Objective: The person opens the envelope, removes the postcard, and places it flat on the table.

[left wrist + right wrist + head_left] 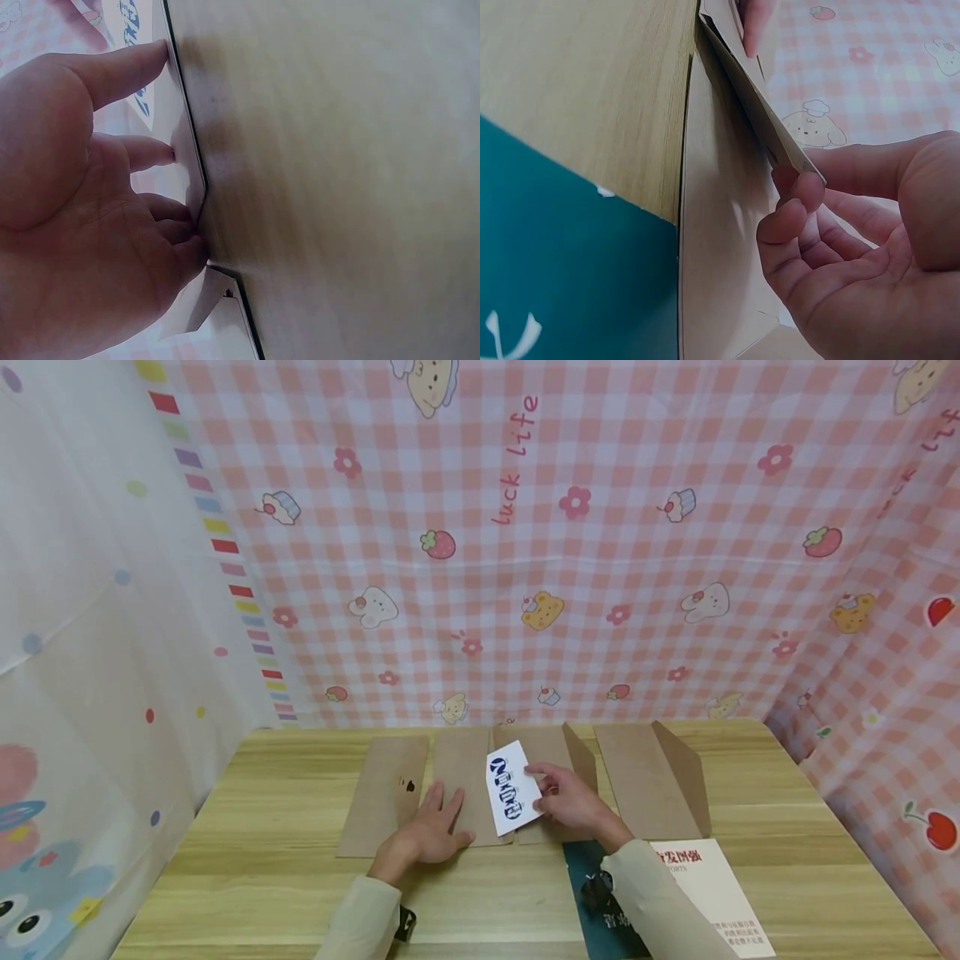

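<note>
My left hand (431,837) lies with fingers spread on a brown paper envelope (465,785), its thumb near the lower edge. In the left wrist view, its fingertips (163,51) rest on the paper. A white card (512,789) with dark blue lettering lies tilted over this envelope's right side. My right hand (567,796) pinches at the card's right edge. From the right wrist view, a raised brown flap (761,116) runs into the curled fingertips of the right hand (847,247), while the card's face is hidden there.
Another envelope (375,793) lies on the left, with a small dark mark on its flap. Two more envelopes with flaps spread right, one (536,739) behind the card and one (633,785) farther right. A teal book (576,868) and a white book (723,885) lie near the right forearm.
</note>
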A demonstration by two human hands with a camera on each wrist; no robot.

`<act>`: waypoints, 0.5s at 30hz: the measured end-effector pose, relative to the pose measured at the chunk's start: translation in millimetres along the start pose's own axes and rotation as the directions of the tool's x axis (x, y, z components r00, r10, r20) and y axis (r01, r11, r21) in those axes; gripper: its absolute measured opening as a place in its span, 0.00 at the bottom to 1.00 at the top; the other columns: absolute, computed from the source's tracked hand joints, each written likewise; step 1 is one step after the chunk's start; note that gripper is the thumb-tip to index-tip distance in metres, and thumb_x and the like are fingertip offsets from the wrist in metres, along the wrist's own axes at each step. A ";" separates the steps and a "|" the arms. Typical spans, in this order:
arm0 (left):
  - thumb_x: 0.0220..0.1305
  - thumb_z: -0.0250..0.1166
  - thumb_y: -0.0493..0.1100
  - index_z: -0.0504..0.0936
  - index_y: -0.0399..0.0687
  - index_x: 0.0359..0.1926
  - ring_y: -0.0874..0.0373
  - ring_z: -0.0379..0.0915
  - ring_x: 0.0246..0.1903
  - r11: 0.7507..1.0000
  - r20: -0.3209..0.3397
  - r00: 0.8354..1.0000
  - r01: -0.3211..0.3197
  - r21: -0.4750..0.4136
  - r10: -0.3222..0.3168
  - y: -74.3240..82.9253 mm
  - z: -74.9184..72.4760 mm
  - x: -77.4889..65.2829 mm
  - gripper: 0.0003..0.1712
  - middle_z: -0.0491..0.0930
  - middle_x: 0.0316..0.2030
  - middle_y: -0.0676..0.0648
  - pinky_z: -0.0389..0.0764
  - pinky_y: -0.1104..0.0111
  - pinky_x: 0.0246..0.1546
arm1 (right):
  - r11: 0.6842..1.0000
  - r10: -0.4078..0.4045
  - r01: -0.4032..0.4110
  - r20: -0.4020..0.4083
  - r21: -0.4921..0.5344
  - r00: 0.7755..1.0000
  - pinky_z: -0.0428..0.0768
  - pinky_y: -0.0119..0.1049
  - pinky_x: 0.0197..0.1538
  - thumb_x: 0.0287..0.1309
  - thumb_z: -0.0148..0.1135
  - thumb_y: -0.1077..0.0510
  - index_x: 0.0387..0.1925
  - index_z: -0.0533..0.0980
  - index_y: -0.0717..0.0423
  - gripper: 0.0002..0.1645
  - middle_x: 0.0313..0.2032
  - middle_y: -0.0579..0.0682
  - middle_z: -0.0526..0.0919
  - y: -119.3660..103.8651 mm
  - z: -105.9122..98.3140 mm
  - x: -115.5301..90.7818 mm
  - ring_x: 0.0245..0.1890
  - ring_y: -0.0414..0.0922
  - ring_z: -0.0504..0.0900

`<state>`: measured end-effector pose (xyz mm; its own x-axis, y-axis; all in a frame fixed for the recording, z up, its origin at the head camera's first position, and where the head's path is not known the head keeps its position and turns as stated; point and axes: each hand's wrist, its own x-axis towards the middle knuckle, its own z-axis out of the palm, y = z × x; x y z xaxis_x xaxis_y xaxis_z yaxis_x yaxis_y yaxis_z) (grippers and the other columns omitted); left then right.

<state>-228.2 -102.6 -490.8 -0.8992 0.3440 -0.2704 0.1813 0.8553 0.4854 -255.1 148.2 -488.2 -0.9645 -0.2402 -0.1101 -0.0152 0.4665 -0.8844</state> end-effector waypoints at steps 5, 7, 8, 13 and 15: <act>0.71 0.58 0.54 0.54 0.39 0.76 0.39 0.31 0.77 1.000 0.000 1.000 0.001 0.000 -0.001 0.0 0.8 -0.6 0.42 0.38 0.76 0.29 0.45 0.47 0.74 | 1.000 -0.003 0.003 -0.016 -0.005 1.000 0.77 0.34 0.31 0.56 0.63 0.72 0.63 0.73 0.59 0.31 0.34 0.52 0.79 0.8 -0.7 0.9 0.30 0.45 0.76; 0.71 0.58 0.54 0.54 0.39 0.76 0.39 0.31 0.77 1.000 0.001 1.000 0.000 0.000 0.000 -0.1 0.9 -0.7 0.42 0.38 0.76 0.29 0.44 0.47 0.74 | 1.000 -0.009 0.008 -0.015 -0.010 1.000 0.77 0.34 0.31 0.56 0.62 0.72 0.63 0.73 0.60 0.31 0.36 0.53 0.79 0.9 -0.9 0.8 0.30 0.45 0.76; 0.71 0.58 0.54 0.54 0.39 0.77 0.39 0.31 0.77 1.000 0.002 1.000 0.001 0.001 -0.001 -0.3 0.9 -0.6 0.42 0.37 0.76 0.30 0.44 0.47 0.74 | 1.000 -0.012 0.011 -0.013 -0.011 1.000 0.77 0.34 0.31 0.55 0.62 0.73 0.63 0.73 0.60 0.31 0.37 0.54 0.79 0.5 -1.2 0.2 0.31 0.45 0.76; 0.71 0.58 0.54 0.54 0.39 0.76 0.38 0.32 0.77 1.000 0.001 1.000 -0.005 0.012 0.005 -1.2 1.1 0.3 0.43 0.38 0.76 0.29 0.44 0.47 0.74 | 1.000 -0.020 0.020 -0.004 -0.013 1.000 0.79 0.36 0.32 0.53 0.61 0.73 0.63 0.73 0.60 0.33 0.43 0.58 0.78 -0.8 -2.4 -1.9 0.35 0.48 0.77; 0.71 0.58 0.54 0.54 0.39 0.76 0.38 0.32 0.77 1.000 0.001 1.000 -0.007 0.014 0.007 -1.0 0.9 0.5 0.43 0.38 0.76 0.29 0.44 0.47 0.74 | 1.000 -0.021 0.020 -0.004 -0.015 1.000 0.80 0.36 0.33 0.53 0.61 0.73 0.64 0.73 0.59 0.34 0.45 0.58 0.78 -0.7 -3.1 -2.3 0.36 0.49 0.78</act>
<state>-228.5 -103.0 -492.1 -0.8974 0.3503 -0.2682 0.1930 0.8584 0.4752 -253.6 151.0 -485.9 -0.9649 -0.2466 -0.0902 -0.0390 0.4745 -0.8794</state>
